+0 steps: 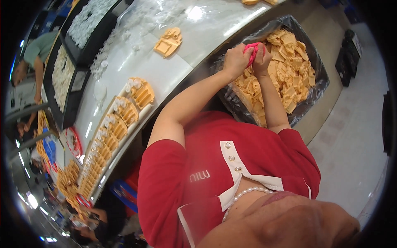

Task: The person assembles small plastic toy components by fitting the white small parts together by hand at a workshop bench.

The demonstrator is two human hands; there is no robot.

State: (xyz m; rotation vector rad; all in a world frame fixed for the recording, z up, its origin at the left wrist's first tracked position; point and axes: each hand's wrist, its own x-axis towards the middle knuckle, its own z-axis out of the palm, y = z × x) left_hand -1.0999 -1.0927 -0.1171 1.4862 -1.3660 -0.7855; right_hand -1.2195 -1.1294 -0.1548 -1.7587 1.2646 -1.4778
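Both of my hands are closed on a bright pink thing (pixel 252 53), crumpled and soft-looking; its kind does not show. My left hand (pixel 235 62) grips it from the left, and my right hand (pixel 261 61) from the right, close together. They are above the near-left side of a large bin lined with dark plastic film (pixel 320 89). A heap of light-orange moulded plastic parts (pixel 289 62) fills the bin. On the table to the left, a single orange plastic part (pixel 168 42) lies by itself.
Along the edge of the white table (pixel 165 82) runs a row of orange compartmented parts (pixel 126 109) with clear pieces on them. Black trays (pixel 62 78) hold small white parts. Clear pieces (pixel 99 62) lie loose nearby. Another person (pixel 39 51) is at the far left.
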